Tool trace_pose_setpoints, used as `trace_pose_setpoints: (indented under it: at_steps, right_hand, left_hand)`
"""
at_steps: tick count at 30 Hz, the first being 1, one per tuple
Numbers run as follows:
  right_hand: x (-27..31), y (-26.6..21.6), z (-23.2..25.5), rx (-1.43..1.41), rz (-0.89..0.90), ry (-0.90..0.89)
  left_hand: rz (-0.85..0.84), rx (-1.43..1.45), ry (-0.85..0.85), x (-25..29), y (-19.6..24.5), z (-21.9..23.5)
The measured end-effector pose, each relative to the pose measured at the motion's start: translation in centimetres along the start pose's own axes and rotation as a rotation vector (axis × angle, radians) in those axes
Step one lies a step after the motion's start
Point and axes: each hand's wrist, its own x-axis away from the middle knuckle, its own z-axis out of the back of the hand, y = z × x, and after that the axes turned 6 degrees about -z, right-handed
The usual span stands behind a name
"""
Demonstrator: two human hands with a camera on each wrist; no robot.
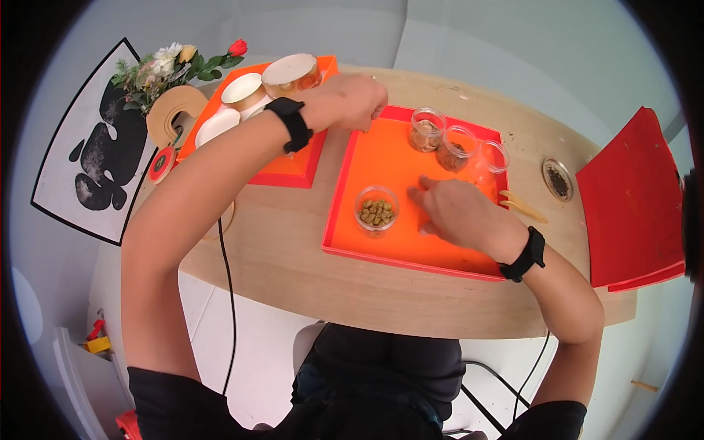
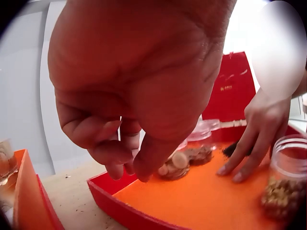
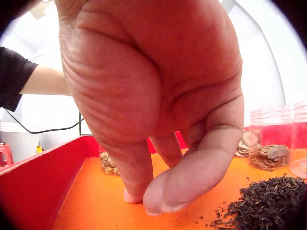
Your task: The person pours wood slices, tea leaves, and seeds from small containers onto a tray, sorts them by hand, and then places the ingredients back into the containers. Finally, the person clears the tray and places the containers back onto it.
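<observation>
My left hand (image 1: 345,103) hovers over the near-left rim of the orange tray (image 1: 352,238), fingers loosely curled, nothing visible between them. My right hand (image 1: 462,213) reaches down into the tray, its fingertips (image 3: 132,195) at the orange bottom. Beside it, a pile of dark dried leaves (image 3: 271,206) shows in the right wrist view; the hand hides it in the head view. A clear jar of yellowish dried buds (image 1: 376,212) stands left of the right hand. Along the tray's far side are a jar of pale round slices (image 1: 426,132), a jar of brown pieces (image 1: 456,150) and another clear jar (image 1: 493,161).
Wooden tongs (image 1: 524,207) lie over the tray's right rim. A round dish with dark leaves (image 1: 559,180) sits farther right, before an upright red lid (image 1: 634,209). At left stand an orange box (image 1: 312,158) with white-topped containers, a flower arrangement (image 1: 165,70) and a fan-shaped picture (image 1: 62,172).
</observation>
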Motion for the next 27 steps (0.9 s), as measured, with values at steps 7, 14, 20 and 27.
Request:
trace_pose_setpoints:
  at_steps: [7,14,20,27]
  right_hand:
    - [0.2,0.0,0.1,-0.026,-0.006,0.010]
    - [0.3,0.3,-0.4,-0.029,0.032,0.065]
    - [0.3,0.2,-0.2,-0.032,0.018,0.051]
    - [0.3,0.8,-1.4,-0.006,0.065,0.149]
  left_hand:
    - [-0.010,-0.202,-0.119,-2.6,1.0,-3.3]
    - [-0.035,-0.329,-0.081,-2.9,0.5,-4.4]
    - [-0.065,-0.303,-0.108,-1.8,1.2,-4.6]
    - [-0.056,-0.271,-0.183,-1.0,1.9,-3.0]
